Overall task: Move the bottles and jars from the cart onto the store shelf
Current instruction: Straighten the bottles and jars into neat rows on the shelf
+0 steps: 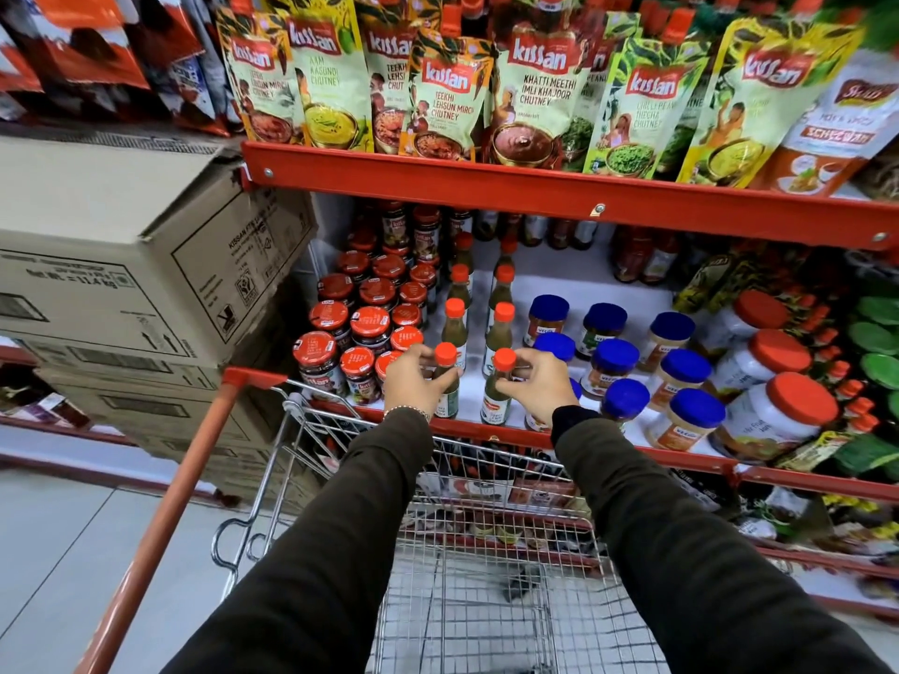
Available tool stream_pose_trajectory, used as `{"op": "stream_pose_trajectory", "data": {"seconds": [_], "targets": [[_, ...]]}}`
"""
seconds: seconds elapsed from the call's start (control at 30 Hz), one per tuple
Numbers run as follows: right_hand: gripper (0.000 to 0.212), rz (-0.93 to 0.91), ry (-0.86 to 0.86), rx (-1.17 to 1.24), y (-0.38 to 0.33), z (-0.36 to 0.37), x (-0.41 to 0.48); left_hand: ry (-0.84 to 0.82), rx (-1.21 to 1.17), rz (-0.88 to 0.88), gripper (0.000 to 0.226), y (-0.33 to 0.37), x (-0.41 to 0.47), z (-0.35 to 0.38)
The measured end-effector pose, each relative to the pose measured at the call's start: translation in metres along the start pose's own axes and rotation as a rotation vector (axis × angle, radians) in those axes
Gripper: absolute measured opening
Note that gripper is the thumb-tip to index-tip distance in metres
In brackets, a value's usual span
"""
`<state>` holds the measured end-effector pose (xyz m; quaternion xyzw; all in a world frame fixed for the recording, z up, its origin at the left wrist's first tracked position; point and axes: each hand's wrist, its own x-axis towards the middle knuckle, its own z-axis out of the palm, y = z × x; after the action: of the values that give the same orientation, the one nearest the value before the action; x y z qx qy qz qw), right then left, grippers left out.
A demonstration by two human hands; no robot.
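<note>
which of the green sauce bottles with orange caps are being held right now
The two front ones: the left hand grips the front bottle of the left row, the right hand the front bottle of the right row. The bottles behind stand untouched.

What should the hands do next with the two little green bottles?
Probably let go. The left hand and right hand each hold a green bottle upright at the front of its row on the shelf. Both seem to stand on it already, though their bases are partly hidden.
</note>
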<state>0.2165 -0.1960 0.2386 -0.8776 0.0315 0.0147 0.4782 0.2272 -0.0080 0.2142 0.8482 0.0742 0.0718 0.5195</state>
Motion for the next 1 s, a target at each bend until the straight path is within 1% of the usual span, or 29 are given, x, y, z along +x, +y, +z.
{"op": "stream_pose_trajectory", "data": {"seconds": [0.13, 0.2, 0.27, 0.37, 0.43, 0.57, 0.67, 0.9, 1.0], "targets": [[0.04, -0.018, -0.021, -0.022, 0.0, 0.0, 0.001, 0.021, 0.067, 0.014, 0.037, 0.002, 0.003, 0.001], [0.043, -0.026, 0.013, -0.041, 0.001, 0.001, 0.001, 0.001, 0.084, 0.045, 0.042, 0.0, 0.003, 0.001], [0.041, -0.009, 0.044, -0.031, 0.002, 0.003, 0.0, -0.05, 0.071, 0.077, 0.046, -0.002, 0.001, -0.002], [0.033, 0.016, 0.052, -0.014, 0.003, 0.005, 0.001, -0.14, 0.024, 0.063, 0.04, -0.004, -0.001, -0.007], [0.032, 0.022, 0.049, -0.005, 0.003, 0.005, 0.001, -0.156, -0.002, 0.055, 0.036, -0.004, -0.001, -0.01], [0.035, 0.028, 0.02, -0.007, 0.001, 0.003, 0.001, -0.127, -0.008, 0.054, 0.036, -0.002, -0.002, -0.011], [0.037, 0.022, -0.012, -0.014, -0.001, 0.002, 0.002, -0.08, -0.031, 0.014, 0.035, -0.001, -0.004, -0.007], [0.036, 0.024, 0.004, -0.032, 0.001, 0.005, 0.0, -0.003, 0.01, -0.014, 0.037, -0.001, -0.004, -0.002], [0.037, 0.045, -0.003, -0.016, 0.001, 0.006, 0.001, 0.002, 0.024, -0.011, 0.036, 0.0, -0.002, -0.001]]}}
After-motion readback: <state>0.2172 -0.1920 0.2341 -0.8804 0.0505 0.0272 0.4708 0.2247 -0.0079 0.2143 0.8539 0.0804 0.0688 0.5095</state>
